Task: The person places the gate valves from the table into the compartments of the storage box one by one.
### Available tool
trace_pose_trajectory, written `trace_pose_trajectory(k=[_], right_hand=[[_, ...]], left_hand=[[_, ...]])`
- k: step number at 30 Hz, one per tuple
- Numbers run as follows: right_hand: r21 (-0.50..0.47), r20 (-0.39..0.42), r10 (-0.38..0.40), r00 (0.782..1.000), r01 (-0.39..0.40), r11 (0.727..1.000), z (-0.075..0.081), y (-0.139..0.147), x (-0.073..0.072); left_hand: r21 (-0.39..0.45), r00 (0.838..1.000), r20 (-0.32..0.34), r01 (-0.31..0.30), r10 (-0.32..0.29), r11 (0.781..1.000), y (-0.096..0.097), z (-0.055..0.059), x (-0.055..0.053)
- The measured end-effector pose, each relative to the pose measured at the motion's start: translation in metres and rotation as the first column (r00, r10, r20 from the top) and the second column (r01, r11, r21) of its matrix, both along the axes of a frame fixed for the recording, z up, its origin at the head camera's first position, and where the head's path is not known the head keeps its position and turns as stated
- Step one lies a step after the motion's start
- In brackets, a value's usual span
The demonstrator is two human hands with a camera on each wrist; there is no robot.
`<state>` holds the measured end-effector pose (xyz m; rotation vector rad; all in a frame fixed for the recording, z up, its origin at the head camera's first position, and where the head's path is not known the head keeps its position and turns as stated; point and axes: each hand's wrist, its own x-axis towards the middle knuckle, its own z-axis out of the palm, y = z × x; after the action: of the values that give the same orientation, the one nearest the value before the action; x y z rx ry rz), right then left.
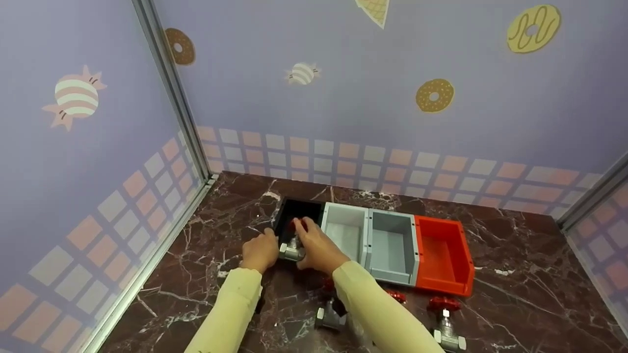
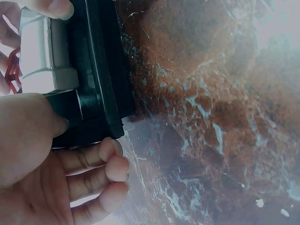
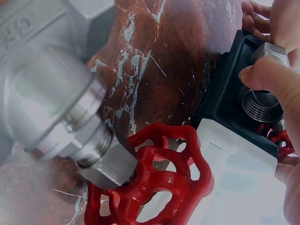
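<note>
A metal valve (image 1: 293, 253) with a red handwheel is gripped by my right hand (image 1: 322, 248), within the black bin (image 1: 303, 208) at the left end of the row. The right wrist view shows the thumb lying across its steel body (image 3: 262, 105), above a threaded opening. My left hand (image 1: 261, 251) holds the bin's left side wall. In the left wrist view its thumb is inside the black wall (image 2: 104, 70) and the other fingers (image 2: 116, 168) curl along the outside. The valve's red handwheel (image 2: 14, 70) is partly hidden behind the fingers there.
White (image 1: 343, 230), grey (image 1: 392, 240) and red (image 1: 441, 245) bins continue the row rightward. Before them on the marbled surface stand a valve (image 1: 331, 317), another valve (image 1: 447, 328) and a red handwheel (image 1: 395, 295) partly behind my right sleeve. A patterned wall (image 1: 343, 108) rises behind.
</note>
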<state>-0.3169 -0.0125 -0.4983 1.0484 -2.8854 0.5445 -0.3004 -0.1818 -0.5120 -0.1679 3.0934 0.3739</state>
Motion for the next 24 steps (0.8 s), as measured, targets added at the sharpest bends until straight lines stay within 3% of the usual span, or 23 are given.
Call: trace_pose_trajectory(k=[10, 19, 24], right_hand=[[-0.013, 0.013, -0.036, 0.999, 0.037, 0.999, 0.002, -0.004, -0.004], [-0.020, 0.028, -0.061, 0.998, 0.061, 0.998, 0.004, -0.008, -0.007], [0.023, 0.000, -0.068, 0.998, 0.068, 0.997, 0.002, -0.012, -0.008]], left_hand=[[0.005, 1.000, -0.020, -0.002, 0.002, 1.000, 0.000, 0.001, 0.002], [0.007, 1.000, 0.005, -0.007, 0.007, 1.000, 0.001, 0.002, 0.001], [-0.002, 0.999, 0.036, -0.006, 0.006, 1.000, 0.001, 0.002, 0.000]])
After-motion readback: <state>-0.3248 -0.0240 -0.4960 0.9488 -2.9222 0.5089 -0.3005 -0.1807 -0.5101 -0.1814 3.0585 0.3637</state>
